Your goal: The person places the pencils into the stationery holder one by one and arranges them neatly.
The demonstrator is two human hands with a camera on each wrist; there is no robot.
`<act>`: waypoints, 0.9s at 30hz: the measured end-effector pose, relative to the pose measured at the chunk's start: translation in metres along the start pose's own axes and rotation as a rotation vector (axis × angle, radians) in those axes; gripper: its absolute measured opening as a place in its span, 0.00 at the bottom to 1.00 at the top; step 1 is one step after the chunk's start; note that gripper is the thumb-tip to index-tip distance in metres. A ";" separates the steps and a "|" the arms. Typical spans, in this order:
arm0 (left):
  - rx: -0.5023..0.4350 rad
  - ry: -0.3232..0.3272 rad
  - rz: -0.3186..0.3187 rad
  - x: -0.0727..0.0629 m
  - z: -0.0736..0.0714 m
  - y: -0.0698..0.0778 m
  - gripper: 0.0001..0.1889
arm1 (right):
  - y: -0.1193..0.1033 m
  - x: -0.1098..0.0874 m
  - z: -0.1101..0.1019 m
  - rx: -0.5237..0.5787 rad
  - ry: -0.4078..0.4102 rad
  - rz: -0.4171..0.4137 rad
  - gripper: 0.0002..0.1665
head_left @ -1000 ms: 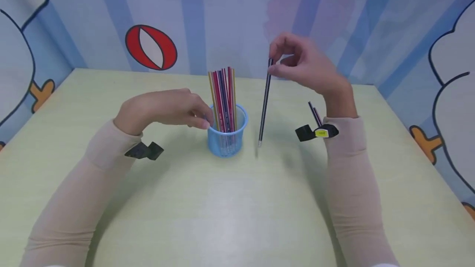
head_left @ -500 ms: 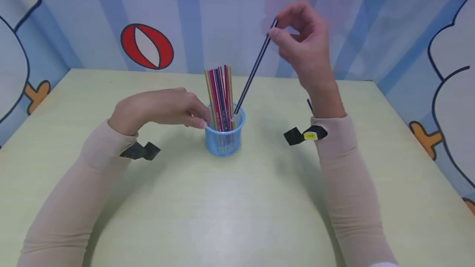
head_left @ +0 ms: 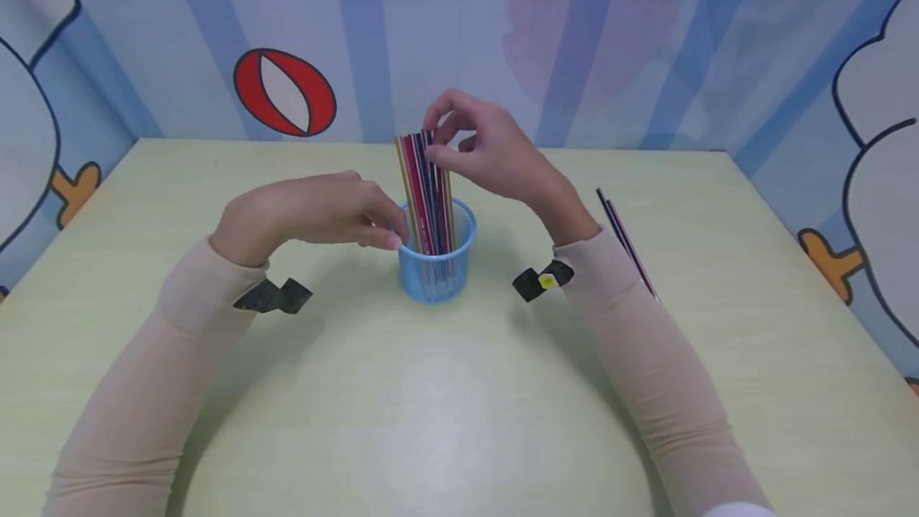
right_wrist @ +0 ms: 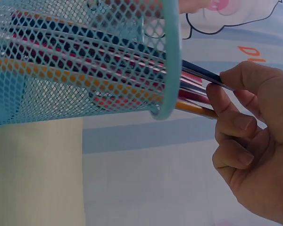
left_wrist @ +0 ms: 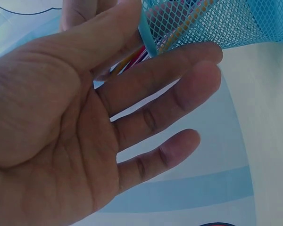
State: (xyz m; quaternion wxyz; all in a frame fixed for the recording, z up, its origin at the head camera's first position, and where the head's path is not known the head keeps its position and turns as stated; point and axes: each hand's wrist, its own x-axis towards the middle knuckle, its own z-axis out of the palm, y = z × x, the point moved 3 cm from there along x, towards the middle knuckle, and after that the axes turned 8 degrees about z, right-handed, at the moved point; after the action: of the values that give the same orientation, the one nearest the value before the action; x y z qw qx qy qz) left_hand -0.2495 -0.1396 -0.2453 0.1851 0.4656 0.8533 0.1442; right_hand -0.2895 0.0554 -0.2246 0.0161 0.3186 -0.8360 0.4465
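A light blue mesh pencil cup (head_left: 415, 282) stands upright on the table, with several striped pencils (head_left: 420, 206) in red, dark and yellow rising from it. My left hand (head_left: 309, 210) pinches the cup's left rim between thumb and index finger; in the left wrist view its other fingers stretch out beside the mesh. Above the cup, my right hand (head_left: 498, 150) pinches the top end of a dark pencil (right_wrist: 203, 73) between thumb and index finger. That pencil's lower part is inside the cup among the others. The right hand's remaining fingers are curled.
A few dark striped pencils (head_left: 623, 234) lie on the table (head_left: 445, 421) to the right, partly hidden by the right sleeve (head_left: 639, 341). Behind the table's far edge hangs a blue striped backdrop (head_left: 459, 38) with a red and white oval printed on it.
My right hand has carried the dark pencil up, left and down into the cup, beside the others. More of the loose pencils on the right now shows. The left hand stays at the rim.
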 end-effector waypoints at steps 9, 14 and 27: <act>0.012 -0.001 0.008 0.000 -0.001 0.000 0.13 | 0.006 -0.001 0.004 -0.171 -0.042 0.020 0.16; -0.007 -0.003 0.000 0.000 0.000 0.000 0.13 | 0.008 -0.001 0.005 -0.208 -0.112 0.047 0.23; 0.000 -0.003 0.009 -0.003 0.000 0.001 0.13 | 0.014 -0.012 -0.029 -0.202 -0.211 0.146 0.27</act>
State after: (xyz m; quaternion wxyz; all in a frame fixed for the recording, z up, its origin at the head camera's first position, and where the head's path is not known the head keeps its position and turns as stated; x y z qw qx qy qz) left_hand -0.2471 -0.1421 -0.2445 0.1859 0.4698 0.8508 0.1445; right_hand -0.2955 0.0887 -0.2216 -0.0724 0.2991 -0.8945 0.3244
